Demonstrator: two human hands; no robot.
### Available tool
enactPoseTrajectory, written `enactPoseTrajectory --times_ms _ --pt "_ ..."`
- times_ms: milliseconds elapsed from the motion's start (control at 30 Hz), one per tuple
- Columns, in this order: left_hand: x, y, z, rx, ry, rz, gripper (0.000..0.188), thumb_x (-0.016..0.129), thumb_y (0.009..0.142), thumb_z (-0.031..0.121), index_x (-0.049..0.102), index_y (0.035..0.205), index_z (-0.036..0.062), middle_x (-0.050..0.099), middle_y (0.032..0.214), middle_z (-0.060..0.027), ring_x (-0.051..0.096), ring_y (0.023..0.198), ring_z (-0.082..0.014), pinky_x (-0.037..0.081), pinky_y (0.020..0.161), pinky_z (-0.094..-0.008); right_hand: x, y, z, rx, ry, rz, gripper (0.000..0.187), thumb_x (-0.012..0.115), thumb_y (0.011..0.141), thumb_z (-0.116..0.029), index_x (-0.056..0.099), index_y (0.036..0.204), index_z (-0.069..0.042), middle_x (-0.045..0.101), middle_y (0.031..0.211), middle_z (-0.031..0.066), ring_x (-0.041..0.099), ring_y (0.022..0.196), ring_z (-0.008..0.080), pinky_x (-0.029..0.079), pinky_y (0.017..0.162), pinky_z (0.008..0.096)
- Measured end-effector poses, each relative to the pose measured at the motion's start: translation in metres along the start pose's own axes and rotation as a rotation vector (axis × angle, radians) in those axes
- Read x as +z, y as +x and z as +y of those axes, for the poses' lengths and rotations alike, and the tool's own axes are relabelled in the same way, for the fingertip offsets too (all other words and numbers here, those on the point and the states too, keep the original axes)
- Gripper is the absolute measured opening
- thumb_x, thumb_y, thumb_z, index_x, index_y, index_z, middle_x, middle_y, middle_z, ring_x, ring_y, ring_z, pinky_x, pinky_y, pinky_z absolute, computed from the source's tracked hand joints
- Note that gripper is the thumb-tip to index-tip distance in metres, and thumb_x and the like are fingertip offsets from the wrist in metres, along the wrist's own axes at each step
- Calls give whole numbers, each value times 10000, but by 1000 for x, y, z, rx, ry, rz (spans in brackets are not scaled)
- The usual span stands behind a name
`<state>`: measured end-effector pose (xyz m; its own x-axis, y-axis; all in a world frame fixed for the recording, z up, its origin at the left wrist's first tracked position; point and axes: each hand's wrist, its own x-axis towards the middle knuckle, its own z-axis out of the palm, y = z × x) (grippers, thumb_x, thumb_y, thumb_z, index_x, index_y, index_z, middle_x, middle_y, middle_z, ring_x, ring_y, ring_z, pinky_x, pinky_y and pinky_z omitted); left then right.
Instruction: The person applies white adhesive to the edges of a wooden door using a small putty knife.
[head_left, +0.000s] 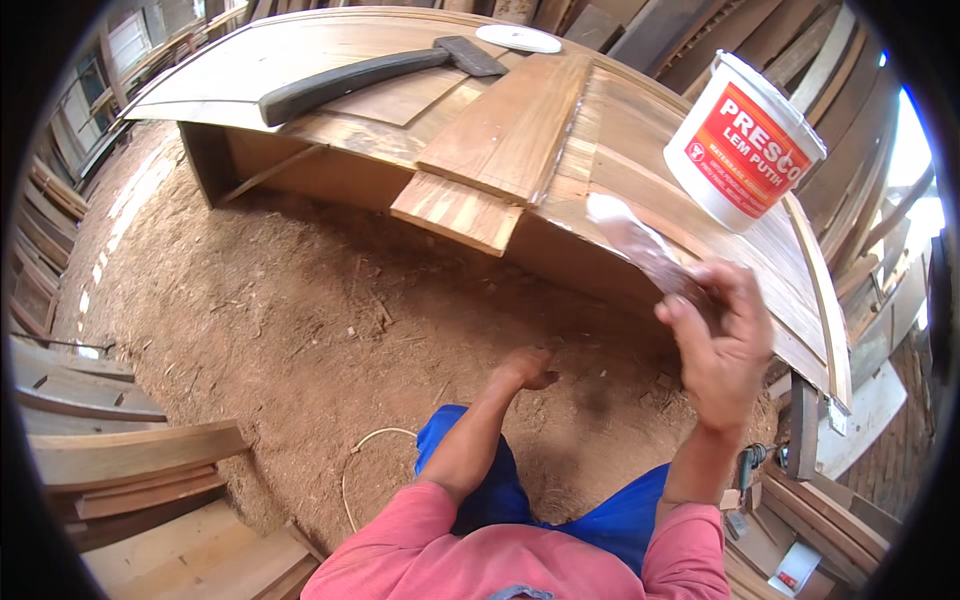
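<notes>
Two bare hands at a wooden worktop: the right hand closes its grip on a glue-smeared spatula at the near edge, below a white glue bucket; the left hand hangs loosely curled, empty, over sawdust floor.

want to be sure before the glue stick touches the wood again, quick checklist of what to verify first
1. Right hand has a firm hold on the glue stick: ok, fingers wrap its lower end.
2. Stick tip is loaded with white glue: ok, the tip looks coated, how much cannot be told.
3. Glue bucket open and within reach: ok, it stands lidless on the bench top just beyond the stick.
4. Left hand out of the way: ok, it hangs low over the sawdust floor, holding nothing visible.
5. Loose boards steady: cannot tell, one overhangs the bench edge.
6. Hatchet clear of the work spot: ok, it lies at the far left.
</notes>
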<state>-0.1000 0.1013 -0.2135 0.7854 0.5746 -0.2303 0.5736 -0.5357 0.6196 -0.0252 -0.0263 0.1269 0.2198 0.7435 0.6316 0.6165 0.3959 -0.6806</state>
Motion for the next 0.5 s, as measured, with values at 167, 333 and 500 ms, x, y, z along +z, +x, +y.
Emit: enactPoseTrajectory --times_ms 167,333,500 --pt "-6 -16 -3 -40 21 52 552 647 887 442 589 1261 40 658 1203 -217 606 1157 -386 495 968 -472 61 39 -1 -452 -275 -181 204 644 810 79 659 994 -7 649 939 135 672 831 291 529 740 360" --pt "-10 -19 -2 -51 -7 59 556 650 885 459 598 1249 41 659 1206 -214 609 1154 -385 497 962 -473 72 40 -8 -547 -406 -205 213 636 786 73 679 969 -27 657 984 127 646 869 331 517 755 392" --pt "-10 -25 -5 -79 -4 44 562 655 879 456 589 1265 52 661 1204 -214 612 1149 -390 501 957 -477 55 26 -15 -550 -548 -250 229 634 779 97 691 962 -29 667 991 123 635 938 320 514 781 388"
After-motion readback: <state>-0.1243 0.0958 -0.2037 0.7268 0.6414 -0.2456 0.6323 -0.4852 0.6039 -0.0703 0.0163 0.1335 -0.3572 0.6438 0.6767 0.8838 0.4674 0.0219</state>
